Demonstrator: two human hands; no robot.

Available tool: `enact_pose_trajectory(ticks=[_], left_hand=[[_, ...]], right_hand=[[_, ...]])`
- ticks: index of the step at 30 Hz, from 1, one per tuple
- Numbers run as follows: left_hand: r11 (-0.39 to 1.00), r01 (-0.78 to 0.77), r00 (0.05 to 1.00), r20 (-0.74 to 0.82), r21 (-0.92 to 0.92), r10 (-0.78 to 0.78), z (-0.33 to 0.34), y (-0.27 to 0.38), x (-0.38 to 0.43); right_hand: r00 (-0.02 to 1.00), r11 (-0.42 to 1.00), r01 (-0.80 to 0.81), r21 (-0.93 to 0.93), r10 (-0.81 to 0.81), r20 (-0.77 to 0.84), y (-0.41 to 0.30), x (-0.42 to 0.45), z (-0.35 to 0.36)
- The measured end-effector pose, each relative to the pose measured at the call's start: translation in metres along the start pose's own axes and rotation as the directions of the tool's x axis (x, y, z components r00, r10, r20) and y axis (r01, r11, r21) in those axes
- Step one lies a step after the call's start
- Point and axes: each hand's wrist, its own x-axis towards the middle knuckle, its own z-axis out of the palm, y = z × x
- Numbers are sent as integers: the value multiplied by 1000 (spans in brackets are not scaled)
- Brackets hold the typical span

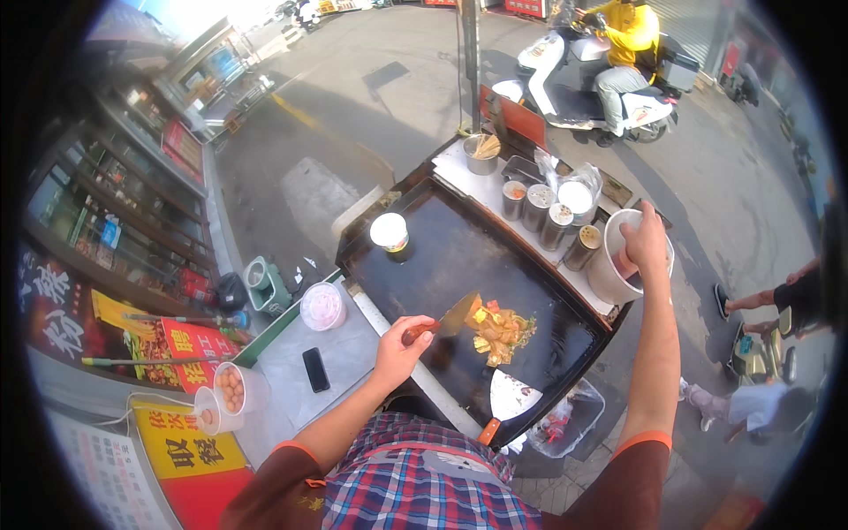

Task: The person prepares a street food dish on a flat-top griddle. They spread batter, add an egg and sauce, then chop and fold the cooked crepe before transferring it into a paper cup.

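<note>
My left hand (403, 351) grips the wooden handle of a metal spatula (457, 317). The blade's tip touches a heap of browned, chopped food (498, 334) on the flat black griddle (437, 271). Off to the right, my right hand (644, 237) is at the mouth of a tall white bucket (601, 278). Some of its fingers are hidden, and I cannot tell what they hold inside. A wide scraper (513, 397) with an orange handle lies at the griddle's near corner. Toward the far left corner of the griddle stands a white tub (389, 232).
Shaker canisters (556, 226) and a pot of skewers (482, 154) line the back ledge. On the left side table are a phone (316, 370), a lidded tub (323, 306) and a bucket of eggs (232, 389). A rider on a scooter (596, 99) is beyond the cart.
</note>
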Motion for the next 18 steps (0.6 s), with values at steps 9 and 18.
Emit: enact_pose_trajectory(ticks=[9,18], left_hand=[[920,100,896,-368,-380,-249,-51,-38,-43],[818,-33,975,198,574,-100,-126,-72,2]], right_hand=[[998,1000,-11,2,11,-69,-8,7,-17],[890,819,351,453,-142,-433,-96,-97,-286]])
